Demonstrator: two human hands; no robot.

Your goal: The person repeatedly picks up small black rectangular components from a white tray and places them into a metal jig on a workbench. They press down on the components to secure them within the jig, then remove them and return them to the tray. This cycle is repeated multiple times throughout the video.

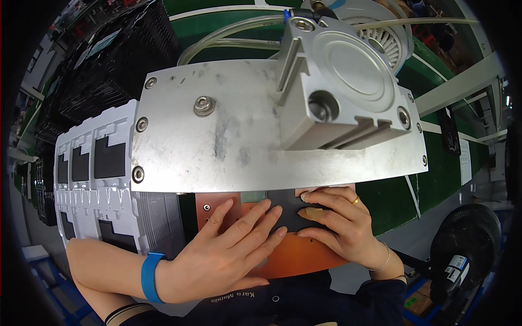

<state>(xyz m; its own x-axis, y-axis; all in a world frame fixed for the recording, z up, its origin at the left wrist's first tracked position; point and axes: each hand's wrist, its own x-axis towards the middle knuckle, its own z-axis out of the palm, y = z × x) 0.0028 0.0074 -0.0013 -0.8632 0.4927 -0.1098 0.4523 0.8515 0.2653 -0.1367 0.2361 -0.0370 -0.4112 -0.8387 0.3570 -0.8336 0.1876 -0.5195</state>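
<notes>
My left hand [228,252] lies flat with fingers spread on an orange-brown fixture plate [293,261], fingertips touching a dark flat part [291,214]. A blue band is on that wrist. My right hand [340,223] presses on the same dark part from the right, fingers curled over its edge, a ring on one finger and a thin bracelet at the wrist. Both hands sit just under the front edge of a big grey metal plate [228,136] that carries a pneumatic cylinder block [342,87]. The far half of the dark part is hidden under that plate.
A stack of white plastic trays [95,185] with dark inserts stands at the left. Black crates [114,54] are behind them. Clear hoses [228,32] run to the cylinder. A black fan [467,239] is at the lower right, over a green floor [440,179].
</notes>
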